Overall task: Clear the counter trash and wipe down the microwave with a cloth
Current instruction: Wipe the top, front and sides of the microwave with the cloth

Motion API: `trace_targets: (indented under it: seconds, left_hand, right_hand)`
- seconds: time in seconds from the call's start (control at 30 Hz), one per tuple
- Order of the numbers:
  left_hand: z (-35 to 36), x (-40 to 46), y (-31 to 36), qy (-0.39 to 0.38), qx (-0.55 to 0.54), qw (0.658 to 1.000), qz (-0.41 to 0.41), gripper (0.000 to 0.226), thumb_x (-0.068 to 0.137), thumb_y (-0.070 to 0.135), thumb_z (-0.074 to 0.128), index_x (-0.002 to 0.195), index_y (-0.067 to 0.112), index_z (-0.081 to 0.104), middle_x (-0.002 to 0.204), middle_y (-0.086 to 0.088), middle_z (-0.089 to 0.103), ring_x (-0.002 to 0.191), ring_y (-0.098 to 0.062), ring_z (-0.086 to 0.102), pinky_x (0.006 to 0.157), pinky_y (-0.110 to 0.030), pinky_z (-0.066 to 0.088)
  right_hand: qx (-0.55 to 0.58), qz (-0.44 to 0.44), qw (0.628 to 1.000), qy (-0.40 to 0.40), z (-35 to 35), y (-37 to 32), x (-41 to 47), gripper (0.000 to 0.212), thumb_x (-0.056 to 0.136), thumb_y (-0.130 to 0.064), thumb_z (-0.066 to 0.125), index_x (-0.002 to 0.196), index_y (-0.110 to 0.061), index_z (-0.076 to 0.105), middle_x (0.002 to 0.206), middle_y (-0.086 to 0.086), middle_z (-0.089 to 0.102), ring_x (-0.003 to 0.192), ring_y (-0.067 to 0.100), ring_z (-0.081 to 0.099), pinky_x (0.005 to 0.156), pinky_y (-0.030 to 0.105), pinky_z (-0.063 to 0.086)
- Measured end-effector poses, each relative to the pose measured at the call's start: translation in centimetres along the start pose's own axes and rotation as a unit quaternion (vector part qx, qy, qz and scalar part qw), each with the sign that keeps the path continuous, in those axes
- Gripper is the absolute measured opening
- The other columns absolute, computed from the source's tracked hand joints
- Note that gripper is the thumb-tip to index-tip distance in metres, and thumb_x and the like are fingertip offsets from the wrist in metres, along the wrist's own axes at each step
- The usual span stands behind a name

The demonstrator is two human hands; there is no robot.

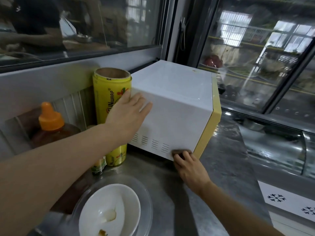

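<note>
Where the counter (226,160) meets the grey wall at far left, a brown sauce bottle with an orange cap (51,124) stands upright, and low in front of it a white bowl (109,208) with brown residue sits inside a clear glass dish (148,198). Just right of the bottle, a tall yellow roll of cling wrap (109,99) stands on end, its open cardboard core facing up, touching or nearly touching the microwave's rear corner; a shorter yellow roll (117,156) stands below it beside a small green-labelled packet (98,165).

The left hand (127,114) lies flat against the microwave's side panel, fingers straight and relaxed, gripping nothing, with the fingertips reaching the panel's upper edge.

The microwave (179,106) sits on the steel counter by the window sill, a white box with a pale yellow front frame. Its long axis runs from near left to far right across the view, and the yellow front faces right, toward the glass-doored display fridge (255,57). The top is smooth and glossy with one small dark speck near the back; rows of short vent slots line the lower side panel.

At the microwave's bottom front corner, the right hand (189,167) curls its fingers round a small brown cloth (179,152), pressing it against the lower edge of the side panel.

Farther right, a white chest freezer lid with black snowflake marks (288,201) fills the lower corner.
</note>
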State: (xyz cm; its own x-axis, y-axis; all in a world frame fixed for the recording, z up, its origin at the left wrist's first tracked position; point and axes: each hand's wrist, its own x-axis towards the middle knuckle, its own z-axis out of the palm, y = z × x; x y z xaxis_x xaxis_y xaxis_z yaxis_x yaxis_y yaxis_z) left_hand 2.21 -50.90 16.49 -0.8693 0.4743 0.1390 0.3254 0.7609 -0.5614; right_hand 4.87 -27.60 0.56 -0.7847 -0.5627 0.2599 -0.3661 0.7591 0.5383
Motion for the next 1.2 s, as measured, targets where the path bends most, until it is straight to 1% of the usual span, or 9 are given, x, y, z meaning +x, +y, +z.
trace_targets:
  seconds: [0.1,0.13,0.2,0.27,0.47,0.83,1.0,1.1,1.2]
  left_hand:
    - [0.4,-2.0,0.1,-0.021,-0.006,1.000,0.014,0.079,0.094,0.028,0.045,0.148,0.010,-0.009,0.158,-0.011,-0.001,0.146,-0.027,-0.005,0.117,-0.045,0.001]
    - [0.4,-2.6,0.0,-0.024,-0.010,1.000,0.014,0.080,0.093,0.030,0.046,0.148,0.010,-0.009,0.158,-0.010,-0.001,0.146,-0.027,-0.006,0.117,-0.045,0.000]
    - [0.2,-3.6,-0.2,-0.019,-0.021,1.000,0.009,0.078,0.093,0.029,0.045,0.148,0.010,-0.007,0.157,-0.010,0.001,0.146,-0.026,-0.004,0.117,-0.044,0.000]
    - [-0.2,-4.4,-0.7,-0.009,-0.035,0.999,-0.002,0.077,0.093,0.028,0.046,0.148,0.011,-0.005,0.157,-0.009,0.002,0.146,-0.026,-0.003,0.117,-0.045,0.000]
    - [-2.3,-6.3,-3.4,0.010,-0.059,0.997,-0.058,0.081,0.090,0.027,0.050,0.149,0.016,-0.005,0.158,-0.008,-0.007,0.146,-0.026,-0.006,0.115,-0.051,-0.002]
    - [-3.3,-7.5,-6.8,0.065,-0.104,0.984,-0.126,0.089,0.085,0.031,0.058,0.149,0.016,-0.001,0.156,-0.011,-0.002,0.145,-0.027,-0.003,0.115,-0.053,0.000]
    - [-2.7,-7.7,-7.2,0.073,-0.104,0.984,-0.125,0.087,0.085,0.032,0.057,0.149,0.015,0.000,0.157,-0.011,0.000,0.145,-0.027,0.000,0.115,-0.053,0.000]
    - [-2.4,-7.6,-7.3,0.087,-0.104,0.983,-0.125,0.085,0.086,0.032,0.056,0.149,0.016,0.001,0.157,-0.011,0.000,0.145,-0.027,0.000,0.115,-0.052,0.000]
    - [-2.1,-7.4,-7.1,0.093,-0.102,0.983,-0.124,0.087,0.086,0.032,0.057,0.149,0.016,0.000,0.157,-0.010,0.000,0.145,-0.026,0.000,0.115,-0.052,0.000]
  right_hand:
    - [0.000,0.005,0.992,-0.126,0.2,-0.7,-1.9,0.032,0.079,-0.022,0.066,0.108,-0.011,0.071,0.121,0.011,0.052,0.107,0.038,0.043,0.094,0.043,0.045]
    - [0.004,0.023,0.988,-0.150,0.0,-0.8,-2.5,0.030,0.080,-0.022,0.066,0.108,-0.012,0.071,0.123,0.011,0.052,0.109,0.036,0.044,0.094,0.041,0.044]
    - [0.037,0.071,0.988,-0.134,-0.6,-1.0,-3.4,0.030,0.051,-0.024,0.085,0.079,-0.016,0.077,0.100,0.008,0.062,0.093,0.029,0.045,0.071,0.034,0.053]
    - [0.083,0.091,0.988,-0.095,-1.8,-1.0,-4.1,0.038,0.032,-0.019,0.090,0.065,-0.016,0.072,0.085,0.008,0.062,0.081,0.026,0.043,0.055,0.030,0.051]
    - [0.147,0.087,0.985,0.019,-7.9,-0.8,-3.0,0.044,0.039,-0.010,0.087,0.077,-0.016,0.067,0.084,0.002,0.064,0.067,0.020,0.060,0.051,0.025,0.048]
    - [0.151,0.046,0.982,0.100,-12.9,0.9,4.0,0.059,0.042,0.000,0.083,0.094,-0.010,0.057,0.102,0.009,0.061,0.085,0.030,0.058,0.064,0.035,0.054]
    - [0.143,0.023,0.980,0.138,-13.2,1.0,7.9,0.038,0.061,0.003,0.065,0.098,-0.005,0.058,0.103,0.013,0.061,0.086,0.033,0.057,0.065,0.041,0.053]
    - [0.126,0.003,0.978,0.164,-12.9,0.8,10.6,0.028,0.078,-0.006,0.039,0.098,-0.005,0.058,0.101,0.013,0.061,0.085,0.032,0.056,0.067,0.040,0.051]
    - [0.095,-0.010,0.978,0.185,-12.6,0.6,13.3,0.026,0.078,-0.008,0.039,0.095,-0.005,0.058,0.105,0.015,0.062,0.087,0.032,0.057,0.074,0.039,0.052]
